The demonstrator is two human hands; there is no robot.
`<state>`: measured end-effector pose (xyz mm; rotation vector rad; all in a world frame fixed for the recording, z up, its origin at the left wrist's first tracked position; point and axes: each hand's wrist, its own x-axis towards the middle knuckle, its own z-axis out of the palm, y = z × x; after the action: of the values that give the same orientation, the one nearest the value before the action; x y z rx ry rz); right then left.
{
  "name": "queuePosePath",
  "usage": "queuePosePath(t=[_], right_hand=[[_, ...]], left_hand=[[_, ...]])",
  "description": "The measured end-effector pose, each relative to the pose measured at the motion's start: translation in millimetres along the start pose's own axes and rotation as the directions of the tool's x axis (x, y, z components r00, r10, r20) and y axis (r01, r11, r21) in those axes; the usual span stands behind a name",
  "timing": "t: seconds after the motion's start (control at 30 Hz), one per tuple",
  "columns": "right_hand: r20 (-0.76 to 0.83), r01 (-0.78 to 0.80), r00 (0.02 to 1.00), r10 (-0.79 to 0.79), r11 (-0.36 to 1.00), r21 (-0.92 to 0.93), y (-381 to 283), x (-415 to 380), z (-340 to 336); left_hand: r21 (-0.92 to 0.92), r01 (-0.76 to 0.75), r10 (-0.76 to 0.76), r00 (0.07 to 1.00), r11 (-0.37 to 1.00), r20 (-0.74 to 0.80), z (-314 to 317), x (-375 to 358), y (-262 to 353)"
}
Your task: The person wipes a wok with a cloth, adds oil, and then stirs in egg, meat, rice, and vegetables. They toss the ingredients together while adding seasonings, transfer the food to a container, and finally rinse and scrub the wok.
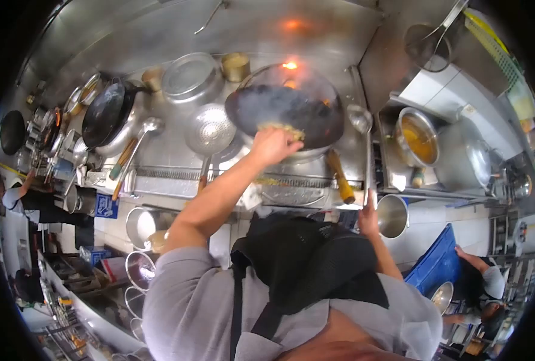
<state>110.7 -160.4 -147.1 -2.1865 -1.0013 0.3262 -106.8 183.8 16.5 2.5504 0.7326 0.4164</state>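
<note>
A dark, smoking wok [279, 111] sits over the burner, with flame showing at its far edge. At its near rim, my left hand [273, 146] is closed on a mottled yellowish wad [288, 130]; I cannot tell whether this is cloth or food. Low on the right, my right hand [368, 219] has its fingers wrapped round the long handle of a ladle [360, 118]. The ladle's bowl rests on the steel stovetop, right of the wok. Between the wok and my right hand lies a wooden-handled tool [341, 177].
Left of the wok are a perforated skimmer [210, 129], a lidded pot [190, 77] and another wok [105, 114]. A pot of orange liquid [419, 137] stands right. Co-workers are at both sides; one person's hand touches a blue crate [433, 259].
</note>
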Motion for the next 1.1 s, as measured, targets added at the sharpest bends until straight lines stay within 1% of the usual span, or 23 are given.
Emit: queuePosePath(t=[0.03,0.1,0.13,0.17,0.2,0.27,0.3,0.33,0.37,0.43,0.5,0.53,0.57,0.63,0.7,0.73,0.77,0.83,0.87,0.9,0.97,1.03,1.1], right_hand=[[0.129,-0.206,0.971,0.202,0.978,0.015,-5,1,-6],[0.135,-0.244,0.955,0.264,0.959,-0.145,9,-3,7],[0.088,-0.127,0.985,0.149,0.968,-0.218,40,-12,23],[0.133,-0.275,0.931,0.339,0.894,-0.354,35,-16,25],[0.089,-0.267,0.94,0.329,0.872,-0.409,47,-24,31],[0.114,-0.249,0.926,0.36,0.809,-0.532,84,-27,50],[0.147,-0.305,0.888,0.436,0.797,-0.522,63,-23,38],[0.19,-0.354,0.853,0.486,0.807,-0.473,30,-23,20],[0.207,-0.388,0.844,0.494,0.831,-0.399,30,-22,19],[0.166,-0.443,0.836,0.523,0.822,-0.356,37,-26,32],[-0.033,-0.346,0.933,0.36,0.863,-0.369,50,-40,40],[-0.141,-0.352,0.935,0.325,0.898,-0.263,45,-51,32],[-0.152,-0.369,0.928,0.34,0.894,-0.254,42,-61,21],[-0.086,-0.333,0.939,0.333,0.943,0.015,46,-92,3],[-0.02,-0.447,0.894,0.448,0.893,0.049,76,-127,10],[0.024,-0.5,0.866,0.5,0.865,0.042,84,-147,5],[0.087,-0.576,0.817,0.57,0.815,0.071,86,-166,-5],[0.1,-0.657,0.752,0.652,0.754,0.024,117,-208,9],[0.114,-0.712,0.699,0.706,0.702,0.016,115,-228,4],[0.134,-0.78,0.622,0.771,0.625,0.026,112,-247,1],[0.119,-0.877,0.481,0.869,0.477,0.061,103,-289,6],[0.095,-0.934,0.357,0.929,0.355,0.044,77,-328,8],[0.123,-0.968,0.25,0.96,0.247,0.044,49,-375,24]], left_hand=[[0.025,-0.029,0.03,0.999,0.999,-0.027,-10,-7,8],[0.035,-0.053,0.054,0.998,0.998,-0.033,-11,-12,11],[0.014,-0.029,0.03,0.998,0.999,-0.056,-1,-8,4],[-0.014,0.026,-0.025,0.999,1.0,0.041,13,3,-8],[0.106,-0.07,0.064,0.996,0.992,0.06,37,14,-30],[-0.066,-0.166,0.16,0.983,0.984,-0.094,84,27,-67],[-0.147,-0.072,0.058,0.994,0.986,-0.095,98,32,-71],[0.054,-0.222,0.229,0.953,0.974,-0.197,104,30,-74],[0.047,-0.228,0.232,0.931,0.973,-0.281,111,21,-62],[-0.052,-0.381,0.361,0.905,0.923,-0.227,109,0,-6],[-0.319,-0.383,0.453,0.872,0.867,0.184,141,-17,7],[-0.412,-0.167,0.372,0.789,0.896,0.489,148,-23,31],[-0.418,0.069,0.297,0.601,0.906,0.742,156,-26,57],[-0.466,0.389,0.349,0.335,0.795,0.875,220,-33,66],[-0.455,0.174,0.427,0.176,0.874,0.887,274,-32,71],[-0.497,0.22,0.472,0.159,0.839,0.867,334,-40,35],[-0.369,0.169,0.366,0.05,0.914,0.929,323,-32,60],[-0.157,-0.123,0.163,0.043,0.98,0.986,357,-27,79],[-0.096,-0.095,0.106,0.1,0.991,0.989,382,-30,76],[-0.111,-0.11,0.119,0.075,0.988,0.99,401,-33,73],[0.0,-0.191,0.058,0.297,0.981,0.953,432,-42,64],[0.059,-0.11,-0.001,0.462,0.992,0.887,476,-47,41],[0.097,0.06,-0.114,0.485,0.993,0.867,502,-48,30]])
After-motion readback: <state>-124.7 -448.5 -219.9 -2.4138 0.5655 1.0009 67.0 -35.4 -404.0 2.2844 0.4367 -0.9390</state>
